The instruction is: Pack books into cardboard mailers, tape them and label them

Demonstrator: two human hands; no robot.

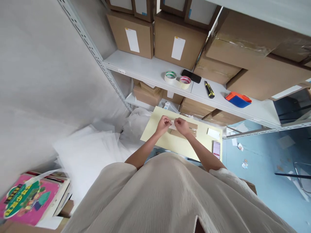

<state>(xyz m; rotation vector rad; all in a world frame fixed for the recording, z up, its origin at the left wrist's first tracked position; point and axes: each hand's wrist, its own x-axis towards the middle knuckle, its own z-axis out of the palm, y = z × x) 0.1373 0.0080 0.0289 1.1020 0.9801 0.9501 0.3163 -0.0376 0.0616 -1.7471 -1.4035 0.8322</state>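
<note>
Both hands meet over the middle of the desk (150,132): the left hand (162,125) and the right hand (182,126) stand just apart, with a small white slip (172,125) between them. The fingers of each hand are pinched together, seemingly on opposite edges of the slip, a hold that would keep so thin a piece taut and level (the exact contact is too small to be sure of). The slip is above the left part of a flat brown box (192,126); whether it touches the cardboard, I cannot tell. The box lies flat on the desk, which likely spares either hand from steadying it, and a shiny strip of what looks like clear tape crosses its right end.

To the right, a white card (213,133) and a lit phone (216,149) lie near the desk's edge, probably so they stay readable without crowding the box. On the shelf (150,72) beyond, 2 rolls of tape (170,77), a dark phone (191,76), a yellow-and-black cutter (209,89) and an orange-and-blue tool (238,99) sit along the front, presumably for easy reach.
</note>
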